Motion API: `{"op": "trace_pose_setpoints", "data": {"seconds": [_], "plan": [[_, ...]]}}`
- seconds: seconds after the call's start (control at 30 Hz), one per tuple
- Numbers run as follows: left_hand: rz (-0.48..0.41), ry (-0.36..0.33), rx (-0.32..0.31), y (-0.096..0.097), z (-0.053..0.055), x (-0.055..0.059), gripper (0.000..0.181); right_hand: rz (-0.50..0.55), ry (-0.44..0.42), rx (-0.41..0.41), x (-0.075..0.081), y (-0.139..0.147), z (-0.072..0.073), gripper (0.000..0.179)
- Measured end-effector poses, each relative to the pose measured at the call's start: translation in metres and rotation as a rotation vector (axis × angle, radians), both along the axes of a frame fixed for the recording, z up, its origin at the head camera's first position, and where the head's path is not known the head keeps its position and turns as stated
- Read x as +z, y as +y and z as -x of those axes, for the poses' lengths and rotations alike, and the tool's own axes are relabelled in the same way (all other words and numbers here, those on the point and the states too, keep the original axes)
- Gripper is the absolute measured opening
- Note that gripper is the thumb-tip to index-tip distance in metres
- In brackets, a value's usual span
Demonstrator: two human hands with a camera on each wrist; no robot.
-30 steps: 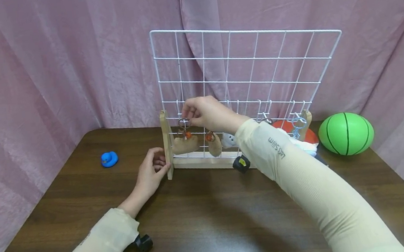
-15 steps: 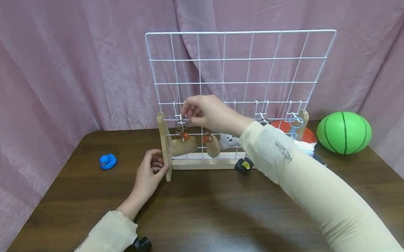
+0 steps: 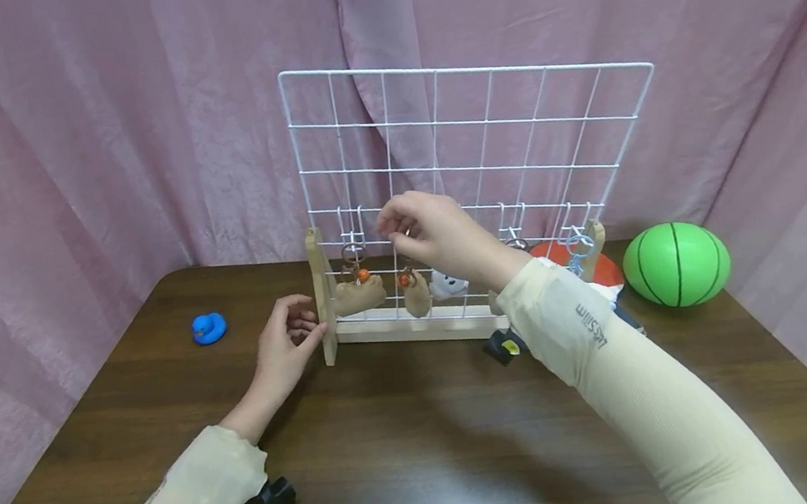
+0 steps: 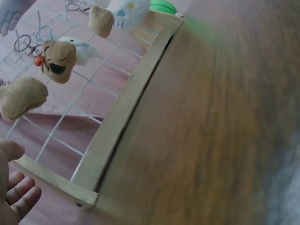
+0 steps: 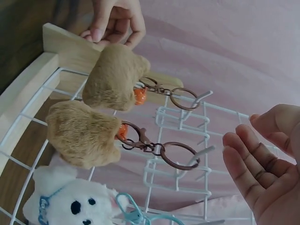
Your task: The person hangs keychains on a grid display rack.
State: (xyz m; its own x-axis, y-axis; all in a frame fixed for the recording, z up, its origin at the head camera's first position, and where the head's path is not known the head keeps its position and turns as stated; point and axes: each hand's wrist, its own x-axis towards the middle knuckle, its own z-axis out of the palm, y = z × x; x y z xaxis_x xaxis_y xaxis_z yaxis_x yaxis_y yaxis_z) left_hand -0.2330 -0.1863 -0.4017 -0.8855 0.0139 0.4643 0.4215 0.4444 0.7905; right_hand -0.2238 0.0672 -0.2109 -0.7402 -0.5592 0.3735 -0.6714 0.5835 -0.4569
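Note:
A white wire grid (image 3: 463,121) stands in a wooden base with a post at each end. From its hooks hang two brown plush keychains (image 5: 115,77) with brown rings and orange bells, beside a white plush keychain (image 5: 75,199). My right hand (image 3: 438,227) hovers in front of the grid, fingers bent and holding nothing; in the right wrist view its fingertips are apart from the nearby ring (image 5: 179,155). At the left wooden post (image 3: 322,300), my left hand (image 3: 284,342) is loosely bent, its thumb against the post. The right forearm partly hides more keychains.
A blue rubber duck (image 3: 210,328) sits on the brown table (image 3: 413,452) to the left. On the right is a green ball (image 3: 677,264), and a red-orange object (image 3: 605,267) stands behind the grid's right end. A pink curtain (image 3: 95,138) hangs behind.
My right hand has moved right, away from the leftmost keychain's ring, which now hangs free on its hook. The left hand stays at the post. The head view has shifted slightly.

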Motion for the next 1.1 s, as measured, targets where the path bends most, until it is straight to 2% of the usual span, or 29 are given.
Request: {"op": "trace_pose_setpoints", "data": {"seconds": [0.33, 0.7, 0.93, 1.0, 1.1], "plan": [[0.043, 0.141, 0.008, -0.006, -0.006, 0.026, 0.043, 0.015, 0.155, 0.006, -0.009, 0.018, -0.021, 0.018], [0.272, 0.307, 0.017, 0.001, -0.022, 0.036, 0.037, 0.032, 0.241, 0.031, -0.030, 0.042, -0.046, 0.020], [0.424, 0.481, -0.054, 0.008, -0.033, 0.045, 0.043, -0.021, 0.266, -0.006, -0.046, 0.060, -0.063, 0.028], [0.475, 0.506, -0.081, 0.011, -0.037, 0.047, 0.047, -0.037, 0.270, -0.008, -0.051, 0.065, -0.067, 0.031], [0.536, 0.508, -0.114, 0.014, -0.045, 0.049, 0.052, -0.052, 0.283, 0.009, -0.060, 0.072, -0.073, 0.035]]}}
